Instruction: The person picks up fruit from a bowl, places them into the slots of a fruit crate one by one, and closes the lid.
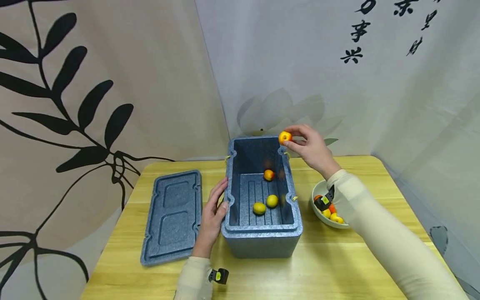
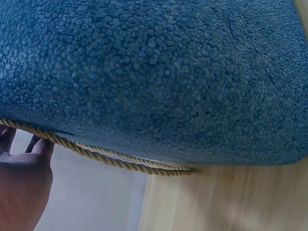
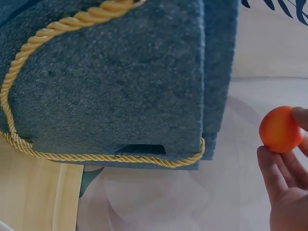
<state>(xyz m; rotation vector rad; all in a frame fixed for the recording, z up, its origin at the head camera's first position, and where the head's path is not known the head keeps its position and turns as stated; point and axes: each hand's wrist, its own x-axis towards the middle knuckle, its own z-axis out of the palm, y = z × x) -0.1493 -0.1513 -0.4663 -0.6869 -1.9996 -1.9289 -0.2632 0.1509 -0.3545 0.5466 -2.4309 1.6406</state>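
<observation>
A small red-and-yellow fruit [image 1: 285, 138], apple-like, is pinched between the thumb and fingers of my right hand [image 1: 313, 150], over the far right rim of a grey-blue foam box [image 1: 262, 248]. In the right wrist view the fruit [image 3: 281, 130] looks orange and smooth. The box stands uncovered, holding another red-and-yellow fruit [image 1: 268, 175] and two yellow lemon-like fruits [image 1: 272, 201] on its ribbed floor. Against the box's left outer wall rests my left hand [image 1: 213, 214], fingers extended. In the left wrist view its fingertips are beside the rope handle [image 2: 115, 160].
The box's lid [image 1: 180, 214] lies flat on the wooden table [image 1: 322, 266], left of the box. At the right a pale bowl [image 1: 331, 224] holds several orange, red and yellow fruits, partly hidden by my right forearm. A printed cloth [image 1: 172, 75] hangs behind the table.
</observation>
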